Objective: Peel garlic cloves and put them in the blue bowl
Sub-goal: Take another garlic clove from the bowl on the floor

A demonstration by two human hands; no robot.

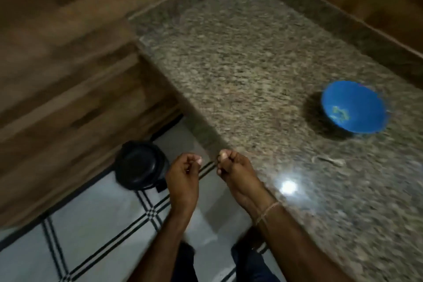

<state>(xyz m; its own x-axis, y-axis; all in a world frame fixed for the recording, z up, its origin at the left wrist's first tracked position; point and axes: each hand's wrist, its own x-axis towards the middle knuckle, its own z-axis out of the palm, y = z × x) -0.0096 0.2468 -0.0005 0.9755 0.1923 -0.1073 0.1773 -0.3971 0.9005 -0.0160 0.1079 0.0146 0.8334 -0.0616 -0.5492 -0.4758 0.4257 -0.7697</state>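
So the blue round plastic bowl (366,103) is parked on the speckled grey-brown granite desk (251,64). A small heap of pale greenish bits (340,114) can be seen at its bottom. That's probably peeled garlic, though it's too blurred to be sure. Nothing else is seen inside it.

Well off to the near left of the bowl, both hands are held out right at the desk's edge. The left hand (183,174) is curled with its fingertips bunched together, and the right hand (233,169) likewise. A pale spot is shown at the right fingertips, but whether it's a clove or just a nail can't be told. What, if anything, is pinched in the left can't be told either.

Farther from the bowl on that same side, a black round lidded bin (139,165) is stood on the white tiled floor (91,236). The hands are most likely held there so skins get dropped toward it, not onto the desk. A thin pale scrap (329,160) can be spotted on the desk just to the near side of the bowl.
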